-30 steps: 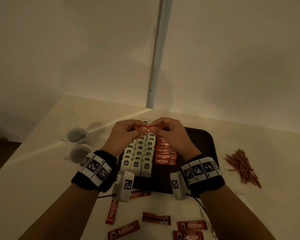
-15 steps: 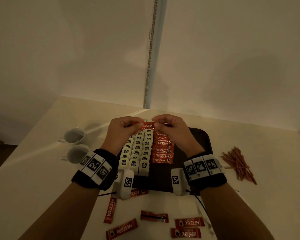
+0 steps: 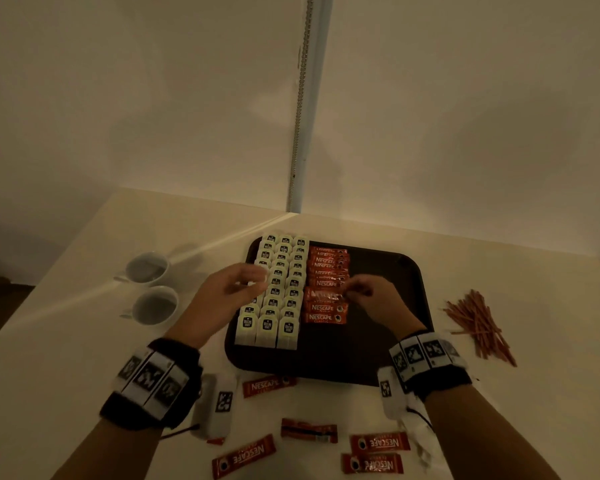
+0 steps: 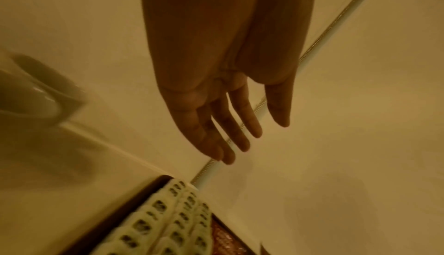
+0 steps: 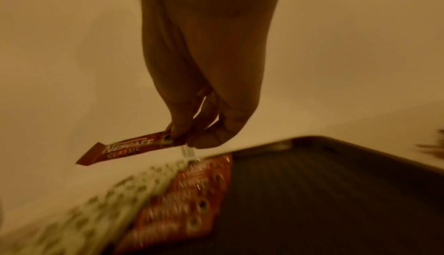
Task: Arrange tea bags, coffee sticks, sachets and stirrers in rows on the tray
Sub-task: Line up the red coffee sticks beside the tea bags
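- Right hand (image 5: 192, 126) is pinching a coffee stick (image 5: 120, 149) by one end, hovering over the stick row (image 3: 326, 282) on the tray (image 3: 388, 341).
- Left hand (image 4: 216, 122) is hanging slack, empty.
- Advice: lay it flat, ends flush, overlapping its neighbour.

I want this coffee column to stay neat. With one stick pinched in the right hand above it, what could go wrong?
The right hand pinches the coffee stick by one end only, so it may land crooked on the coffee column. It could also nudge the neighbouring tea bags, packed close beside that column.
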Demonstrator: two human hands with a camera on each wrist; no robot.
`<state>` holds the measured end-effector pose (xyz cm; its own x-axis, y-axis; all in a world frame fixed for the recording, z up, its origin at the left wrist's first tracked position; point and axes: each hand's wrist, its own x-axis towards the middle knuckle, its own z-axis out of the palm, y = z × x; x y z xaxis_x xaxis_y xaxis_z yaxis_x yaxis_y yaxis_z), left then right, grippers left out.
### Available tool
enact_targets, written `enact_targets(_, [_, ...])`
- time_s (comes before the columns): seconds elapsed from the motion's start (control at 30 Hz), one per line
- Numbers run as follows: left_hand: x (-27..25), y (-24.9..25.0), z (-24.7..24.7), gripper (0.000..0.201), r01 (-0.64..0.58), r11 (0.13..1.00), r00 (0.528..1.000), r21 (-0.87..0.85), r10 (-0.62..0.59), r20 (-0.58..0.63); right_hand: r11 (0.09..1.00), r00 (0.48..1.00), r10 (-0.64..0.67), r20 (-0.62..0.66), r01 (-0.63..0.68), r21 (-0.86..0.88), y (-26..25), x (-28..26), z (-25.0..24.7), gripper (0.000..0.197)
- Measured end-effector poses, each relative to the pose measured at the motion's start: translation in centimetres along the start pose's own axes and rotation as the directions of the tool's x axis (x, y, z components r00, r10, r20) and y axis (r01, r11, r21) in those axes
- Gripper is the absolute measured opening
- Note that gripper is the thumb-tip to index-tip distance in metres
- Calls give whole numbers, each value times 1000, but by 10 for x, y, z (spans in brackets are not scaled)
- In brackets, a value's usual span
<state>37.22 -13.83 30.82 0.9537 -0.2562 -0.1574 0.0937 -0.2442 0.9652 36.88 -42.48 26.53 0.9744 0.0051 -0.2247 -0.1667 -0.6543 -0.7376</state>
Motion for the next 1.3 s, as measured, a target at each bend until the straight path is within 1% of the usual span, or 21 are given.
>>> enact_targets(0.07, [-17,-14,-12,14,41,999,999,-4,-41,-2,997,998,68,-16,-68,-19,27,-5,13,16])
enact_targets(0.2, [-49,-45,-30,15,115,993,985,-26,-117,-128,983,983,183,-13,-183,15,57,-13,40,14])
enact_targets(0.27, [-64,-61,-37,16,162,986,970,-48,-168,-175,977,978,209,-23,-208,46,60,-14,50,14])
enact_targets(0.4, [-89,-88,-49,16,262,960,930,-94,-277,-242,968,961,246,-126,-236,84,59,-8,59,11])
enact_targets(0.47, [-99,-96,-55,17,285,952,915,-113,-306,-262,966,952,258,-162,-249,75,57,-4,61,10])
enact_targets(0.57, [-111,-103,-62,18,307,944,901,-121,-329,-284,962,945,273,-181,-264,73,56,-2,62,13])
enact_targets(0.77, [-118,-108,-71,18,341,930,882,-136,-367,-295,955,936,294,-193,-282,87,54,0,64,13])
enact_targets(1.03, [-116,-99,-66,17,340,931,886,-136,-365,-286,949,930,315,-190,-315,35,51,-1,64,17])
enact_targets(1.17, [-116,-96,-65,17,352,926,885,-135,-376,-273,939,924,343,-170,-344,25,51,0,63,22])
enact_targets(1.23, [-117,-95,-63,17,362,924,887,-119,-381,-262,941,925,336,-179,-336,28,50,-2,61,25])
enact_targets(1.3, [-116,-94,-60,17,355,931,896,-89,-366,-251,957,938,290,-189,-290,25,46,-4,58,26])
